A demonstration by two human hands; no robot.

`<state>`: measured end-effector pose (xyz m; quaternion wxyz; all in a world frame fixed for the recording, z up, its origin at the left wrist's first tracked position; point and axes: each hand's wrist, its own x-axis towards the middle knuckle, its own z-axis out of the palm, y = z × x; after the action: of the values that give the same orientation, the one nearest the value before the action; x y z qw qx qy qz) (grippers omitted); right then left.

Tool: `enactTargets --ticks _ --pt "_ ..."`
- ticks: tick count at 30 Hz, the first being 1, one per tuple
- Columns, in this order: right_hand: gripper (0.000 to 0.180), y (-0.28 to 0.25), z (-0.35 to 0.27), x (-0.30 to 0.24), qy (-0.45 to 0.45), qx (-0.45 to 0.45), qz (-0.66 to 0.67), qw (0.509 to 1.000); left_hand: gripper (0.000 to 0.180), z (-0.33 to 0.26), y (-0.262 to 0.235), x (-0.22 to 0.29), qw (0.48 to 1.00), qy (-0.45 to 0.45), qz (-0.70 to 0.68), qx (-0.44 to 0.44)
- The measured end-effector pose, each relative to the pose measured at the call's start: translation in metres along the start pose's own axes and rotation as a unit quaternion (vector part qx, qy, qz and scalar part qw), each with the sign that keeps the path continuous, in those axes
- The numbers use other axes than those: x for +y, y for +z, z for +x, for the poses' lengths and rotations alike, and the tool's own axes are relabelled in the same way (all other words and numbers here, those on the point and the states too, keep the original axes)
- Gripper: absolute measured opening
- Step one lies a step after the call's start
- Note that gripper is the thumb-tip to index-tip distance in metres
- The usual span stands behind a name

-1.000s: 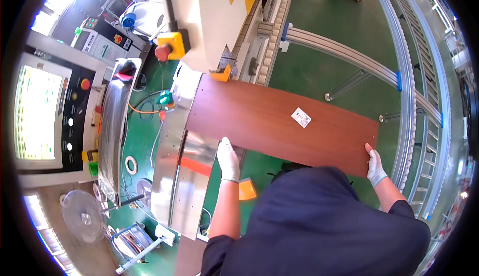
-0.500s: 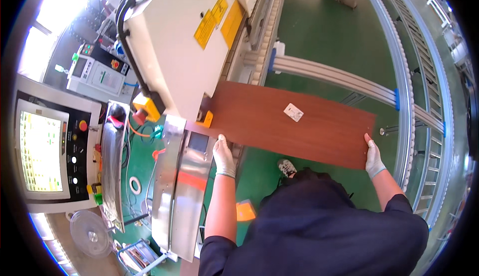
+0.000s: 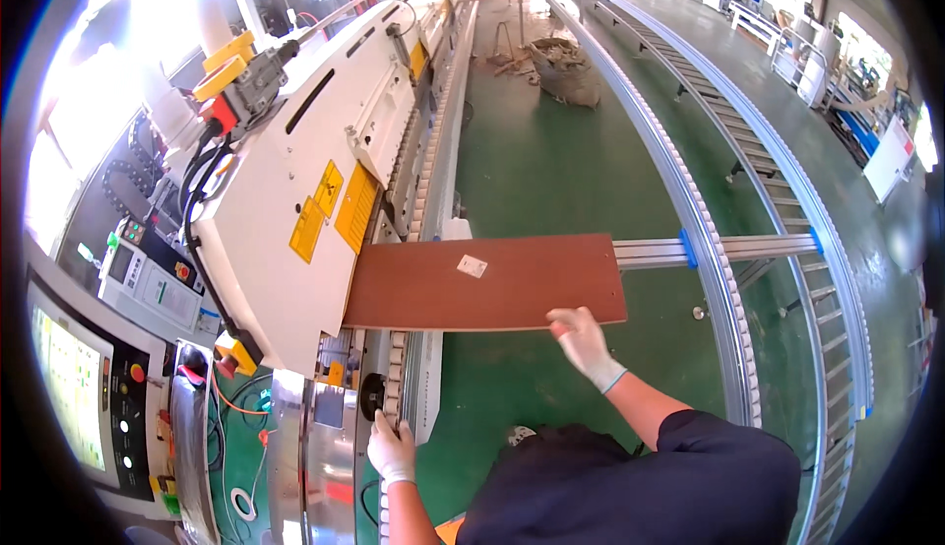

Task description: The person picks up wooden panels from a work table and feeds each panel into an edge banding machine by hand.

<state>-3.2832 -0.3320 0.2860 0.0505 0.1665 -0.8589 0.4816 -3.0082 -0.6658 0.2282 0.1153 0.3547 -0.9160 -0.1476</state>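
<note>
A reddish-brown board (image 3: 551, 274) lies flat, its left end running in under the white machine housing (image 3: 261, 279). A small white label (image 3: 472, 266) is on its upper face. My right hand (image 3: 588, 350), in a pale glove with bare fingertips, is at the board's near edge towards the right end. Its fingers are loosely bent and not wrapped round the board; whether they touch it I cannot tell. Off the board, my left hand (image 3: 392, 451), gloved the same way, is beside the feed chain (image 3: 395, 378) below a round black knob (image 3: 372, 395), fingers apart and holding nothing.
A control panel with a lit screen (image 3: 71, 387) stands at the left, near a red-and-yellow stop button (image 3: 234, 356). A metal cross beam (image 3: 650, 253) joins a long rail (image 3: 679, 210) on the right, with a roller conveyor (image 3: 787, 200) beyond. A sack (image 3: 563, 70) sits far ahead.
The board has slid left, further under the housing. My left hand has left the board for the feed chain; my right hand has shifted from its right end to the near edge. The view has tilted up.
</note>
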Motion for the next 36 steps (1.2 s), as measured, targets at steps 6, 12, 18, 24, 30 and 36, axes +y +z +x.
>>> enactTargets --ticks 6,12,18,24,30,36 --pt "0.043 0.137 -0.091 0.021 -0.156 -0.548 0.063 0.819 0.065 -0.115 -0.027 -0.065 0.997 -0.066 0.039 0.031" --pt "0.044 0.189 -0.213 0.065 -0.139 -0.777 0.014 0.613 0.065 -0.297 -0.069 -0.098 0.961 -0.232 0.11 0.106" --pt "0.029 0.199 -0.215 0.098 -0.079 -0.744 -0.096 0.657 0.056 -0.599 0.021 -0.116 0.654 -0.693 -0.191 0.238" --pt "0.026 0.214 -0.185 0.113 -0.093 -0.758 -0.125 0.634 0.046 -0.843 0.099 -0.008 0.23 -0.849 -0.291 0.378" --pt "0.011 0.187 -0.246 0.043 0.085 -0.708 -0.114 0.692 0.041 -0.942 0.109 -0.011 -0.016 -0.696 -0.367 0.617" --pt "0.034 0.174 -0.324 -0.02 -0.123 -0.738 -0.16 0.644 0.042 -0.969 0.096 -0.059 -0.139 -0.583 -0.359 0.715"
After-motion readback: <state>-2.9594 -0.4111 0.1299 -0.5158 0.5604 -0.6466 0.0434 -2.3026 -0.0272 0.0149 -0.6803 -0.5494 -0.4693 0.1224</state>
